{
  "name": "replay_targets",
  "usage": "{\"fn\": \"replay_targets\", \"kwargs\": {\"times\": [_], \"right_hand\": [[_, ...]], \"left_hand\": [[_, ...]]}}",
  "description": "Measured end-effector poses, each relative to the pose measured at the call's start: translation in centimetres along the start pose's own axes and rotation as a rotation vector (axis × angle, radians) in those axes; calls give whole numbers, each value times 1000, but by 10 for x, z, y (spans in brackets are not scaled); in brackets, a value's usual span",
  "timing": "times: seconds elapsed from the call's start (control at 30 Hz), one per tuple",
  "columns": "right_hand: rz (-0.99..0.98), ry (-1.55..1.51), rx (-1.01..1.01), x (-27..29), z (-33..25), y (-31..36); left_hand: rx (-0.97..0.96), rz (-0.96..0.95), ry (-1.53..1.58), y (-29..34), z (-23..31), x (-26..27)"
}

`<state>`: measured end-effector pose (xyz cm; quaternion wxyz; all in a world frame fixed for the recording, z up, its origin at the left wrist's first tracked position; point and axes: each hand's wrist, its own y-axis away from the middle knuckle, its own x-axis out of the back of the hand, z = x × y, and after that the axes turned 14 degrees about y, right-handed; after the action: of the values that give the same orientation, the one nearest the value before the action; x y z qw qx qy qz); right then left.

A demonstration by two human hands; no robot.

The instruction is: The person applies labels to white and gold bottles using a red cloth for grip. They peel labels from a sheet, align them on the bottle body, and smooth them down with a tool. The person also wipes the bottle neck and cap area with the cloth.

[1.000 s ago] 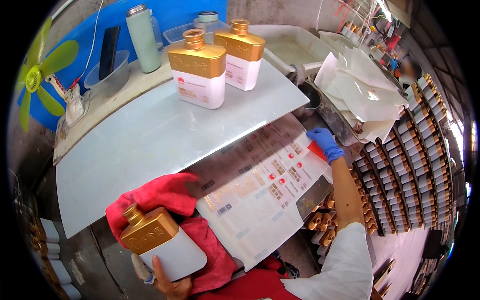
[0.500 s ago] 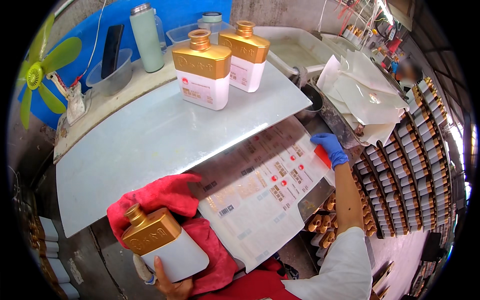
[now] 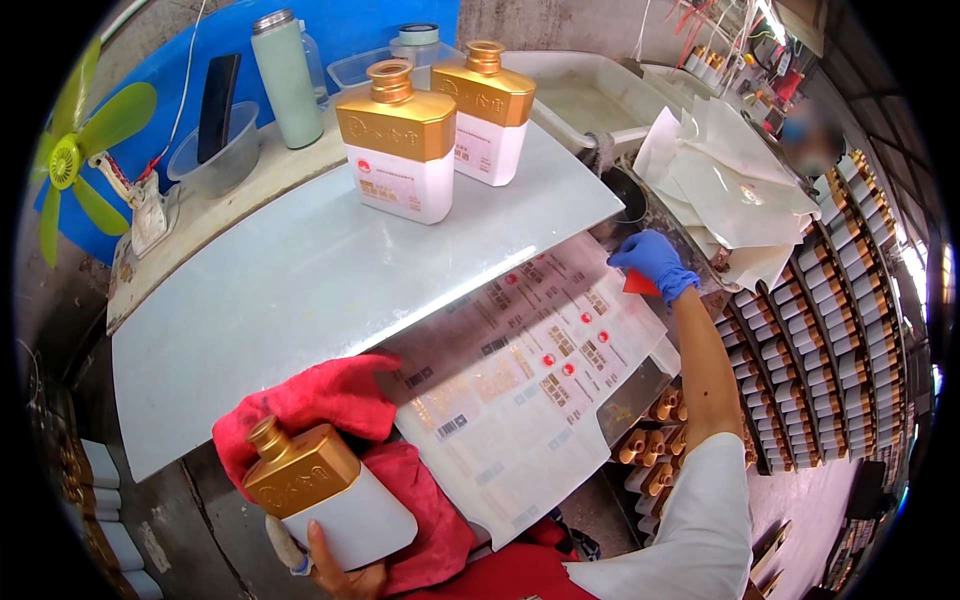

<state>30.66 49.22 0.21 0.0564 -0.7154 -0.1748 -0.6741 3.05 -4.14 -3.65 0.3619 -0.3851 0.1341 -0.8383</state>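
My left hand holds an unlabelled white bottle with a gold top. The bottle leans over a bunched red cloth at the lower left, and one finger of this hand looks wrapped in white. On the right, my right hand wears a blue glove. Its fingers are bent together at the far right edge of a decal sheet printed with gold, red and dark patterns. A flat red piece like a scraper is tucked under that hand; whether the fingertips pinch the sheet cannot be made out.
Two labelled gold-and-white bottles stand on the pale board. Behind are a phone in a plastic bowl, a green flask and a green fan. Paper sheets lie by a water tub; racked bottles fill the right.
My right hand has moved slightly away from me and left along the sheet's edge, its fingers curling more. My left hand and its bottle have hardly moved.
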Motion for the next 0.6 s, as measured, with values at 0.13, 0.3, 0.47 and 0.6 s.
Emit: {"fn": "replay_targets", "kwargs": {"times": [0.13, 0.3, 0.47, 0.6], "right_hand": [[30, 136, 28, -1, -7, -4], [23, 280, 36, 2, -7, -7], [-71, 206, 45, 3, -8, -7], [38, 279, 62, -6, -1, -10]], "left_hand": [[18, 13, 17, 1, 2, -1], [7, -17, 43, -4, 6, 1], [-1, -30, 135, -9, 12, 1], [11, 29, 111, -19, 18, -2]]}}
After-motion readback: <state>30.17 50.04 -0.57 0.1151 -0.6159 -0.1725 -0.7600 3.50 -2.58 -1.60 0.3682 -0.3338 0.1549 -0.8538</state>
